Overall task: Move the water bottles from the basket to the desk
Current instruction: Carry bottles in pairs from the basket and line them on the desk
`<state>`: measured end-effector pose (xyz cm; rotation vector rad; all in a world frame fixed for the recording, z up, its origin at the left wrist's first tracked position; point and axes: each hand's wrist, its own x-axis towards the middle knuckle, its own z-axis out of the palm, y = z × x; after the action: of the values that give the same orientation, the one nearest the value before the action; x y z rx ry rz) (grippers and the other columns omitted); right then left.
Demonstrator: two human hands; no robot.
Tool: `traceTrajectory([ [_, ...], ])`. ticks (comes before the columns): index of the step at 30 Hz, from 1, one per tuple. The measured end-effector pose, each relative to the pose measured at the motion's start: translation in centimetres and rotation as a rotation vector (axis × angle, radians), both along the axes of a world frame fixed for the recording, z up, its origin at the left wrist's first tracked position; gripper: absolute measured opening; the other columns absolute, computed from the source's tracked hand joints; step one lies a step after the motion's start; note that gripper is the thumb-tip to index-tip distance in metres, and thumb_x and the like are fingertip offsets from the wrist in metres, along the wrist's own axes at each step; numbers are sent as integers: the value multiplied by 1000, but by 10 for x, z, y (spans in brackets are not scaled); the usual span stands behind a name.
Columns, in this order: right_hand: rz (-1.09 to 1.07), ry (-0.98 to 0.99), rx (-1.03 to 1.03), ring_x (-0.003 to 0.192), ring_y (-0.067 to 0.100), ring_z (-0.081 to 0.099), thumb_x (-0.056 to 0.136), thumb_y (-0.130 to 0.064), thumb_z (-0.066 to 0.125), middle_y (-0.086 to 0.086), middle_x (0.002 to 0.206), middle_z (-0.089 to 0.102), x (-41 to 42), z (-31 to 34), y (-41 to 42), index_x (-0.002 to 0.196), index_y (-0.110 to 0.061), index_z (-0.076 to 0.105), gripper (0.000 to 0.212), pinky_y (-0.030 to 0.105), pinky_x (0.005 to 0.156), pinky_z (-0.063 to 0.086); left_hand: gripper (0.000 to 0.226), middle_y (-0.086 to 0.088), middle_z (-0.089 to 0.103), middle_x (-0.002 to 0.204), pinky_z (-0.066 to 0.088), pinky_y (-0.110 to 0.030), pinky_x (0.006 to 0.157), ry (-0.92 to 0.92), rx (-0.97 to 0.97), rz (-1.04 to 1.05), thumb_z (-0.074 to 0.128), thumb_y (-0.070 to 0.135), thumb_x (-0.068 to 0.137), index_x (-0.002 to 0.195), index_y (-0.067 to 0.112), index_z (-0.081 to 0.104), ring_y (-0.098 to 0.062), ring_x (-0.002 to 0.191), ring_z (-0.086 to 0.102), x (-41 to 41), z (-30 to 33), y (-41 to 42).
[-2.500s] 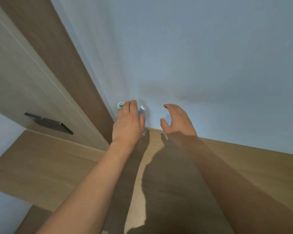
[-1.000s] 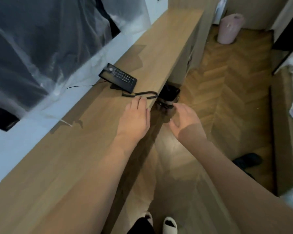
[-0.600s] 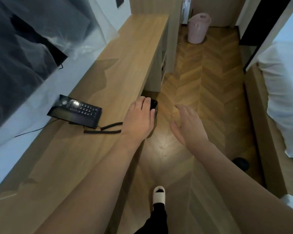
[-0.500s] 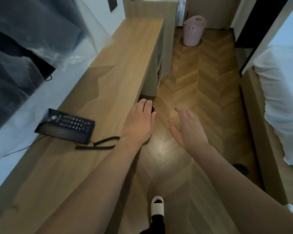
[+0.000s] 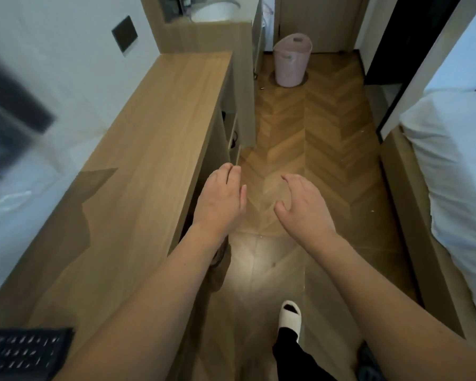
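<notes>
A pink plastic basket (image 5: 292, 61) stands on the floor at the far end of the passage, its inside hidden from here. The long wooden desk (image 5: 151, 149) runs along the left wall. My left hand (image 5: 221, 198) hangs in the air just past the desk's front edge, fingers relaxed and holding nothing. My right hand (image 5: 302, 206) floats beside it over the floor, fingers loosely spread, also holding nothing. No water bottle shows in this frame.
A black telephone (image 5: 22, 353) lies on the desk at the bottom left. A bed with white bedding (image 5: 451, 166) lines the right side. Herringbone wood floor (image 5: 308, 138) runs between desk and bed toward the basket. My slippered foot (image 5: 289, 314) is stepping forward.
My left hand let go of a bottle at the desk's far end by the wall. I turned round and walked along the desk; the phone slid toward the bottom left and the basket came nearer.
</notes>
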<state>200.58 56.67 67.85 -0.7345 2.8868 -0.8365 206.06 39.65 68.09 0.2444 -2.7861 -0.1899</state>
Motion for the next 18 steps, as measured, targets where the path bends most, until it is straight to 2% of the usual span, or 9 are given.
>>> traceTrajectory([
  [9,-38,-28,23,132,23,45,91,-20,60,8,142,51,-204,11,-10,143,-10,45,55,34,113,33,43,-10,53,138,42,-38,109,-80,54,-37,47,31,100,137,9,50,-23,128,50,-215,13,-19],
  [18,-94,-24,29,136,21,43,92,-24,58,6,147,47,-420,6,-76,146,-13,42,58,34,116,31,46,-6,49,145,34,-32,113,-73,70,-24,44,35,101,141,13,47,-21,133,45,-434,1,-96],
])
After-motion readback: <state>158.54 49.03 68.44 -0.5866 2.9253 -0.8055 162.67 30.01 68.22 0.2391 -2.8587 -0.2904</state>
